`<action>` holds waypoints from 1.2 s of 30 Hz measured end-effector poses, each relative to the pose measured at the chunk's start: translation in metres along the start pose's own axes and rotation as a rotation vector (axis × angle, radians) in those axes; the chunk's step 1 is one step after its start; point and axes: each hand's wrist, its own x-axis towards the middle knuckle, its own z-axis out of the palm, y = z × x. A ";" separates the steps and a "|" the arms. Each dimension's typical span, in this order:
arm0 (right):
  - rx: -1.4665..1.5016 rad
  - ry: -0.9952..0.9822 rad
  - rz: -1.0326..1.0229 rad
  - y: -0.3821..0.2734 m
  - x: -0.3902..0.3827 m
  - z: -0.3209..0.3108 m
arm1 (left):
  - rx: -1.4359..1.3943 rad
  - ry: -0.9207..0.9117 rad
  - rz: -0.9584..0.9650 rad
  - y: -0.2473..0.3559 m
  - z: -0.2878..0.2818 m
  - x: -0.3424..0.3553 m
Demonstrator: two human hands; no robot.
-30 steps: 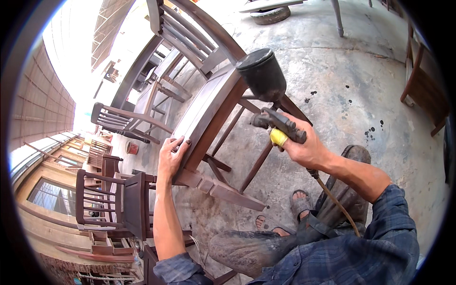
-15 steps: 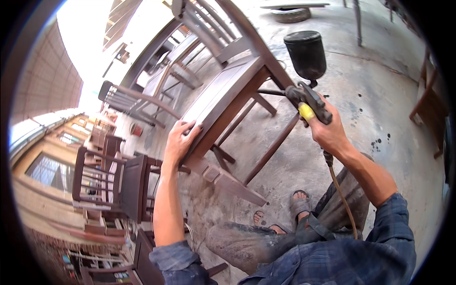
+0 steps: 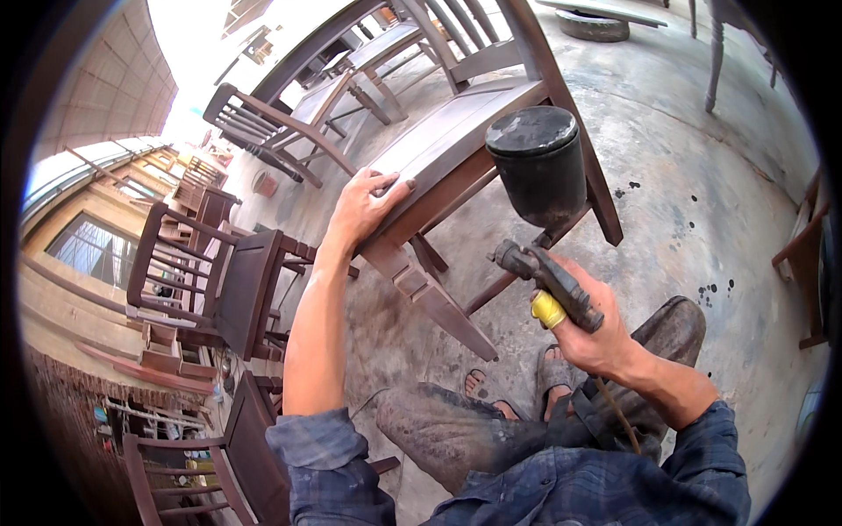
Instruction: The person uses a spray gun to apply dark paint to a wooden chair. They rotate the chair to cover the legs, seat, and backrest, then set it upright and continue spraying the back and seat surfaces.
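A brown wooden chair [image 3: 465, 118] stands tilted in front of me, its slatted back at the far end. My left hand [image 3: 364, 206] grips the near left corner of its seat, thumb and fingers bent over the edge. In my right hand [image 3: 589, 337] is a dark spray gun [image 3: 561, 285], with fingers wrapped round its handle. Yellow tape [image 3: 548, 309] wraps one of those fingers. A black paint cup [image 3: 539, 171] sits on top of the gun and hides part of the chair's side. From the handle a thin brown hose [image 3: 621, 419] runs down towards my lap.
More dark chairs [image 3: 250, 298] stand close on my left, another [image 3: 254, 447] at lower left. Further chairs and a reddish bucket [image 3: 263, 183] lie beyond. A tyre [image 3: 594, 26] is on the concrete floor [image 3: 667, 149] at the back; dark furniture [image 3: 807, 254] stands at right.
The spray gun has come down and nearer to me, its cup now in front of the chair. My left hand keeps its hold on the seat corner. The view has shifted slightly.
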 end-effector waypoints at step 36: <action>0.139 0.045 0.115 0.014 -0.009 -0.012 | 0.016 -0.009 -0.023 -0.002 -0.001 0.001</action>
